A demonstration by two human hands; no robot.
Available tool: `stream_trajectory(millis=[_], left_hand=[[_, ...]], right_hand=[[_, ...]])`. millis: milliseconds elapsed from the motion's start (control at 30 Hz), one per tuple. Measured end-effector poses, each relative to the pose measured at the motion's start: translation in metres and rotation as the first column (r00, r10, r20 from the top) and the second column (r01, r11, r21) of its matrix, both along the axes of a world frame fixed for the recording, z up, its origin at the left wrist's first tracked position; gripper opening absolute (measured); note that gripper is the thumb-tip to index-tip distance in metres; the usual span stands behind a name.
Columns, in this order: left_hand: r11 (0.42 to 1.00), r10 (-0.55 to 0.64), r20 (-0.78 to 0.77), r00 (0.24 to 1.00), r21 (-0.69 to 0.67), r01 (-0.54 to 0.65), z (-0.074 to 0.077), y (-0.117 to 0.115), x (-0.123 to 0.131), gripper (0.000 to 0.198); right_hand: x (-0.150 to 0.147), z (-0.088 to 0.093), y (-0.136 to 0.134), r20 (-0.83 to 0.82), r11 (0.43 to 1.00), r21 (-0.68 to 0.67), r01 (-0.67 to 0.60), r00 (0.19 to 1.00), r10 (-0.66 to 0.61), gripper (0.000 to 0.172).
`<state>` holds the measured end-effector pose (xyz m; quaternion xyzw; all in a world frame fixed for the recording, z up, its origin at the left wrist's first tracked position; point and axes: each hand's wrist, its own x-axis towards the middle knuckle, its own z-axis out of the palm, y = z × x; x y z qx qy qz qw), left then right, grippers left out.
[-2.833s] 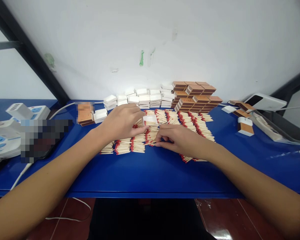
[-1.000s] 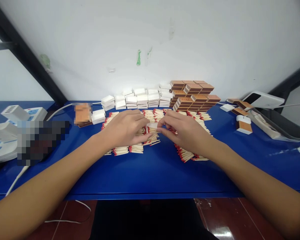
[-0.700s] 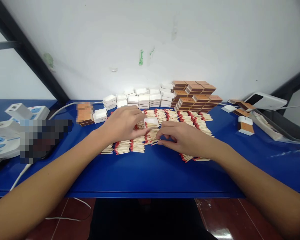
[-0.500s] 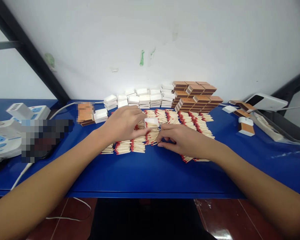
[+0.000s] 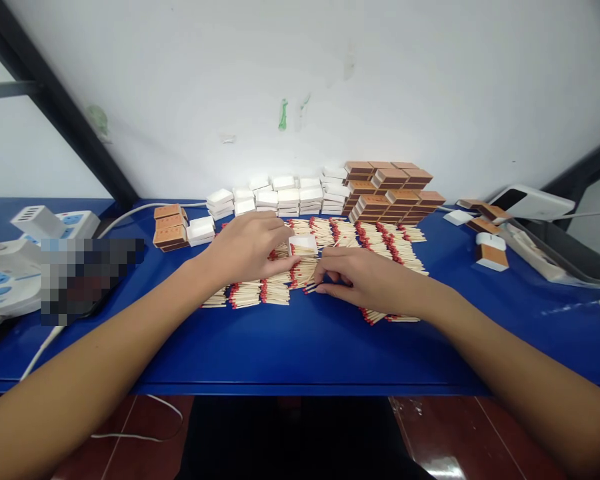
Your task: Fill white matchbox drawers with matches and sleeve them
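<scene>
My left hand [image 5: 253, 247] is closed on a small white matchbox tray [image 5: 304, 245], with some matches inside it. Thumb and fingers grip its left end, above the piled matches. Just to the right, my right hand [image 5: 353, 277] has its thumb and fingertips together on a few matches [image 5: 310, 288], whose red heads stick out to the left near the front of the pile. Rows of red-headed matches [image 5: 245, 293] lie under and around both hands. Part of the pile is hidden by the hands.
Stacked white matchbox trays [image 5: 287, 198] and brown matchboxes [image 5: 395, 193] line the wall. More brown matchboxes [image 5: 170, 227] sit at the left. A power strip [image 5: 80, 230] and a blurred dark object [image 5: 93, 280] lie far left. A white device [image 5: 535, 202] and a dark container [image 5: 570, 250] are at right.
My right fingertips have shifted slightly, and a couple of match heads now show more clearly in front of them. My left hand and the matchbox tray stay in place.
</scene>
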<state>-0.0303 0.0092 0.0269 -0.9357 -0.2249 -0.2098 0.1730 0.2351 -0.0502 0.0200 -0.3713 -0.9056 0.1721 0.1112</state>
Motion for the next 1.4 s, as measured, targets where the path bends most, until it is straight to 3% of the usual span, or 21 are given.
stream_trajectory(millis=[533, 667, 833, 967, 1200, 1400], left_hand=[[1.000, 0.001, -0.017, 1.000, 0.000, -0.001, 0.001, -0.003, 0.002, 0.047], [1.000, -0.024, -0.015, 1.000, 0.012, 0.024, -0.001, -0.005, 0.003, 0.043], [0.997, -0.077, 0.005, 0.997, 0.019, 0.077, -0.002, -0.012, 0.009, 0.048], [0.993, -0.122, 0.032, 0.992, 0.009, 0.122, -0.001, -0.018, 0.013, 0.042], [0.999, -0.052, 0.030, 0.998, -0.012, 0.052, -0.001, -0.008, 0.006, 0.044], [1.000, 0.002, 0.044, 0.999, -0.025, -0.001, 0.000, 0.003, -0.002, 0.037]], right_hand=[[0.002, 0.002, -0.002, 0.009, 0.998, -0.069, -0.001, 1.000, 0.002, 0.018], [0.004, 0.004, -0.001, -0.087, 0.996, 0.073, 0.054, 0.995, -0.048, 0.017], [0.001, 0.000, 0.002, -0.172, 0.925, 0.331, 0.187, 0.976, -0.136, 0.012], [-0.003, -0.004, 0.003, -0.149, 0.903, 0.391, 0.180, 0.980, -0.131, 0.010], [-0.001, 0.004, -0.001, -0.167, 0.928, 0.340, 0.155, 0.981, -0.102, 0.014], [0.000, -0.001, 0.000, -0.024, 0.982, 0.186, 0.028, 0.999, -0.024, 0.016]])
